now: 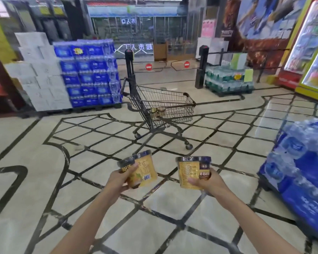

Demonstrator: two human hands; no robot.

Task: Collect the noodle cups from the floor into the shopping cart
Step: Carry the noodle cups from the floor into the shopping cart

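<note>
Midway across a supermarket's tiled floor [44, 180], a person carries 2 noodle cups toward a wire shopping cart [165, 107] that stands well ahead, in front of the entrance gates [149, 66]. The left hand [117, 180] grips the left cup [141, 169] around its lower side wall, thumb up near the dark rim, so the cup is tilted to the right; the right hand [207, 182] holds the right cup [193, 173] nearly upright, fingers wrapped around the lower wall and base. At least 2 more cups [158, 111] appear to lie already in the cart's basket, though blur makes a firm count impossible, and no cups show on the visible floor. Each sealed cup is probably light, with a thin, fairly stiff wall that could dent under a hard squeeze and a film lid that could tear, so a moderate wrap around the side wall, below the rim, looks the safest hold. Smooth printed sides may slip a little in a loose grasp. Stacked blue bottled-water packs [88, 77] flank the cart at left, with another pallet of water [301, 173] near the person's right arm.
</note>
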